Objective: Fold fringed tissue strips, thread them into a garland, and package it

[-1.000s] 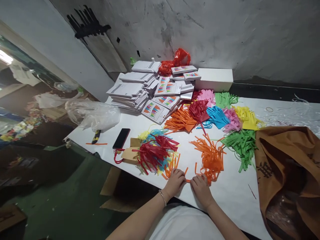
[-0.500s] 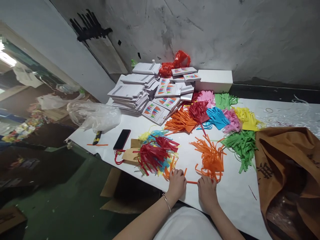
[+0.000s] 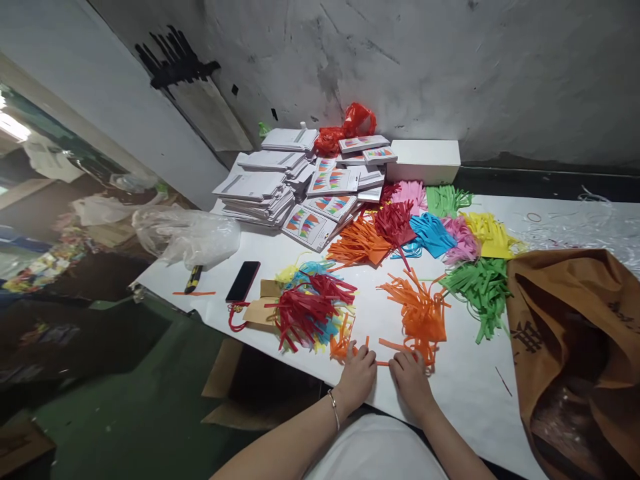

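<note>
My left hand (image 3: pixel 357 375) and my right hand (image 3: pixel 411 381) rest side by side near the table's front edge, fingers bent down. Between them runs a thin, tightly rolled orange strip (image 3: pixel 383 363), one end under each hand's fingers. Loose orange fringe (image 3: pixel 341 340) spreads beyond the left fingers; more orange strips lie just past the right ones. Right behind that hand is an orange fringed paper tassel (image 3: pixel 423 312). To the left, a bundle of red, blue and yellow tassels (image 3: pixel 310 310) lies on a brown paper piece (image 3: pixel 260 312). My fingertips are partly hidden.
Fringed bunches in orange (image 3: pixel 361 241), blue (image 3: pixel 434 233), yellow (image 3: pixel 490 235) and green (image 3: pixel 479 293) lie further back. Behind them are stacked printed packs (image 3: pixel 306 227) and a white box (image 3: pixel 425 161). A phone (image 3: pixel 243 281) and a cutter (image 3: pixel 193 280) lie left; a brown bag (image 3: pixel 565 280) covers the right.
My hands have drawn a little closer together along the rolled strip, leaving a shorter length between them. A flat orange strip now sticks out beyond my right hand. The view has shifted slightly.
</note>
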### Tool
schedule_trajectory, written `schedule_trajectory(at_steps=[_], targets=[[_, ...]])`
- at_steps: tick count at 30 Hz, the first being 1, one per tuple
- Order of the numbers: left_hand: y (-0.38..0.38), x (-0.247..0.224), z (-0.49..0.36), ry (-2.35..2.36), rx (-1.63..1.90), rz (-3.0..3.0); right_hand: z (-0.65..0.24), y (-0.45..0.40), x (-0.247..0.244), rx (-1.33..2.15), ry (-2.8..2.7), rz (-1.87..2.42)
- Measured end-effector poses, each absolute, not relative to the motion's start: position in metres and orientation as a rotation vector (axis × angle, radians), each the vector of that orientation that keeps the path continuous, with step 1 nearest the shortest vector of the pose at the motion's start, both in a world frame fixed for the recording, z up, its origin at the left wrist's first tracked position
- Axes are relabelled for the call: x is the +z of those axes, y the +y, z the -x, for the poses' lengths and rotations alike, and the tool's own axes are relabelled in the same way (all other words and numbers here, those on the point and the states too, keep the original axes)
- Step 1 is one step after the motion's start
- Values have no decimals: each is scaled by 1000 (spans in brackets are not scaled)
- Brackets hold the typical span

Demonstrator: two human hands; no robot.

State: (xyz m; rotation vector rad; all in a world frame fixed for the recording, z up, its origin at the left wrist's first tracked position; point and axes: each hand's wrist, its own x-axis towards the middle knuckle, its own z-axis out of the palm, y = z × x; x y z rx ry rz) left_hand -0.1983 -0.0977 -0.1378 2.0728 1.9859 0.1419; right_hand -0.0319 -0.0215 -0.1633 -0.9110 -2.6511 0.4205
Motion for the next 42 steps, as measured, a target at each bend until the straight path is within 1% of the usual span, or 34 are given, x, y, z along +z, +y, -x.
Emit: schedule_trajectory(at_steps=[6, 12, 17, 23, 25, 27, 29, 31, 36, 42], targets=[[-80, -139, 200, 1883, 204, -1947, 34, -22, -165, 375, -2629, 810], [-66, -113, 210, 1892, 367, -1527, 43, -15, -154, 333, -2562, 765], [-67, -79, 203, 1666, 548, -1101, 24, -11, -108, 370, -2452, 734], [-57, -32, 166, 1327, 682, -762, -12, -13, -43, 396, -2271, 778], [-50, -19, 153, 1215, 753, -609, -21, -15, -32, 533, -2144, 889], [-43, -9, 140, 1133, 849, -516, -29, -20, -28, 758, -1950, 1032], [-35, -2, 125, 1136, 946, -556, -36, -25, -27, 980, -1743, 1127], [-29, 1, 109, 1182, 990, -606, -44, -30, -28, 1096, -1599, 1164], [-14, 1, 71, 1245, 927, -603, -67, -32, -30, 1055, -1469, 1237], [8, -12, 38, 1217, 745, -881, -102, -33, -36, 963, -1374, 1320]])
